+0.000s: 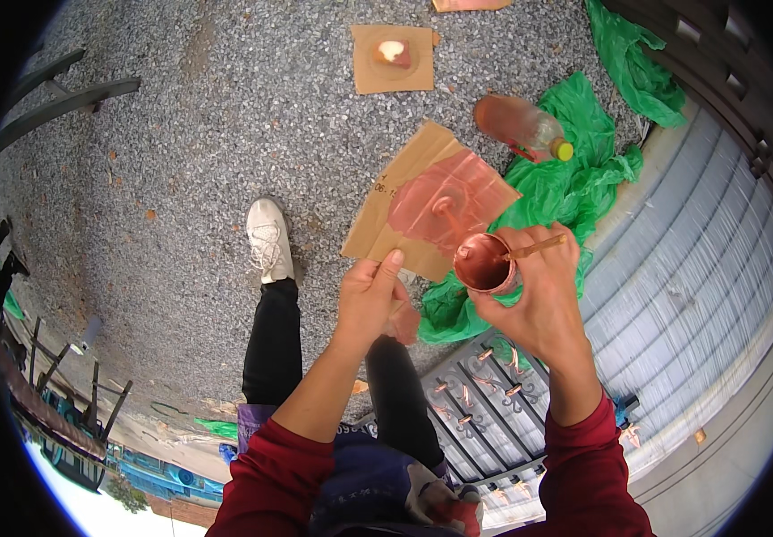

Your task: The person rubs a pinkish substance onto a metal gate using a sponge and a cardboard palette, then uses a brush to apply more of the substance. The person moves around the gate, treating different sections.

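My left hand (pixel 370 300) is closed on the near edge of a brown cardboard piece (pixel 370 208), thumb on top. A wet, copper-coloured paint patch (pixel 418 201) covers much of that cardboard. In my right hand (pixel 539 300) is a small cup (pixel 485 264) of copper paint, tilted over the cardboard's near right corner. A thin stick (pixel 537 248), coated in paint, lies across the cup's rim under my right fingers. From the rim a streak of paint runs to a round blob (pixel 445 208) on the cardboard. A crumpled, copper-stained scrap (pixel 402 322) shows below my left hand; whether I hold it, I cannot tell.
A bottle (pixel 516 125) with reddish liquid and a yellow cap lies by crumpled green plastic (pixel 574 170). Another cardboard square (pixel 364 76) bears a pale blob. Black metal grillwork (pixel 467 416) with copper-coloured ornaments stands at my right leg, beside a plastic-wrapped pale surface (pixel 691 242). Gravel covers the ground.
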`<action>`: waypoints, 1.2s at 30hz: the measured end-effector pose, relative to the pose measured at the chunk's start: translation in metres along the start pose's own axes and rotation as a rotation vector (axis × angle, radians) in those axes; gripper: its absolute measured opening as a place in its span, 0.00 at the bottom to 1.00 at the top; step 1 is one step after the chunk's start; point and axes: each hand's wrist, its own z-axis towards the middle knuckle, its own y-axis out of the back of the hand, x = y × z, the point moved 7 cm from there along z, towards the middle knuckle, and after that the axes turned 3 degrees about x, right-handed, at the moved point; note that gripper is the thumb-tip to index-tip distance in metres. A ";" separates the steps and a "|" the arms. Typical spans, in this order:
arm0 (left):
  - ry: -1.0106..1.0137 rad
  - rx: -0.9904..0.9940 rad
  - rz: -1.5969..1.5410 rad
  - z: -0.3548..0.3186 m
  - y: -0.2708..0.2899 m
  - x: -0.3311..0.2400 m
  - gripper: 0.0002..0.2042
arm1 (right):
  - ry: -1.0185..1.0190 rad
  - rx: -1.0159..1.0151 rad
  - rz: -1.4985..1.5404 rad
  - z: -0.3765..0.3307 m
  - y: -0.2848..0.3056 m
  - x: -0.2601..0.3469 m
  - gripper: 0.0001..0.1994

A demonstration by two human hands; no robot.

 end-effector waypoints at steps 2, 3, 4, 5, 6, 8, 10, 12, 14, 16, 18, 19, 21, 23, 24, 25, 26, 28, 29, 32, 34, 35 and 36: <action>-0.002 -0.005 0.007 0.001 0.000 0.001 0.14 | -0.004 -0.002 -0.002 0.000 0.001 0.000 0.29; -0.003 -0.007 0.011 0.001 0.000 0.001 0.14 | -0.005 -0.005 0.000 -0.001 0.001 0.000 0.29; -0.001 -0.003 0.004 0.001 0.000 0.001 0.14 | -0.005 -0.008 0.001 -0.001 0.002 0.000 0.29; 0.003 0.001 -0.005 0.001 -0.001 0.001 0.14 | -0.007 -0.009 0.002 -0.001 0.002 0.000 0.29; 0.007 0.006 -0.014 0.001 -0.001 0.001 0.14 | -0.006 -0.018 0.005 -0.001 0.002 -0.001 0.29; 0.012 0.015 -0.022 0.001 -0.002 0.001 0.14 | -0.003 -0.036 0.013 -0.003 0.001 -0.004 0.29; 0.012 0.015 -0.024 0.001 -0.001 -0.001 0.14 | -0.020 -0.030 0.019 -0.005 -0.001 -0.006 0.28; 0.009 0.010 -0.023 0.001 -0.002 -0.001 0.14 | -0.033 -0.018 0.027 -0.007 -0.003 -0.008 0.28; 0.015 0.007 -0.009 0.002 -0.001 0.001 0.14 | -0.039 -0.002 0.039 -0.008 -0.004 -0.009 0.28; 0.021 0.004 -0.004 0.002 -0.001 0.002 0.14 | -0.029 -0.004 0.011 -0.008 -0.003 -0.009 0.26; 0.027 0.000 -0.008 0.002 -0.001 0.002 0.14 | -0.024 -0.008 0.000 -0.008 -0.004 -0.009 0.25; 0.026 0.003 -0.010 0.002 -0.001 0.000 0.14 | -0.023 -0.011 0.003 -0.007 -0.004 -0.010 0.25; 0.023 0.010 -0.015 0.002 -0.003 -0.004 0.14 | -0.021 -0.019 0.021 -0.007 -0.005 -0.010 0.26; 0.024 0.007 -0.015 0.003 -0.003 -0.003 0.14 | -0.016 -0.030 0.051 -0.007 -0.006 -0.010 0.28; 0.024 0.006 -0.016 0.003 -0.003 -0.002 0.14 | -0.017 -0.026 0.053 -0.007 -0.006 -0.011 0.28; 0.027 0.011 -0.021 0.003 -0.004 -0.003 0.14 | -0.018 -0.022 0.055 -0.006 -0.007 -0.011 0.29; 0.031 0.015 -0.027 0.002 -0.005 -0.004 0.14 | -0.019 -0.017 0.057 -0.006 -0.007 -0.011 0.29; 0.027 0.019 -0.034 0.003 -0.005 -0.004 0.14 | -0.021 -0.018 0.062 -0.006 -0.007 -0.011 0.29; 0.019 0.018 -0.034 0.004 -0.004 -0.003 0.14 | -0.020 -0.019 0.065 -0.005 -0.008 -0.011 0.29; 0.007 0.012 -0.027 0.006 -0.002 0.000 0.14 | -0.022 -0.028 0.048 -0.006 -0.007 -0.011 0.29; 0.020 0.016 -0.035 0.006 -0.002 0.000 0.14 | -0.017 -0.031 0.058 -0.007 -0.006 -0.012 0.29; 0.035 0.023 -0.047 0.005 -0.003 -0.003 0.14 | -0.015 -0.032 0.062 -0.007 -0.006 -0.012 0.29; 0.050 0.029 -0.058 0.005 -0.004 -0.004 0.14 | -0.010 -0.041 0.073 -0.008 -0.005 -0.013 0.30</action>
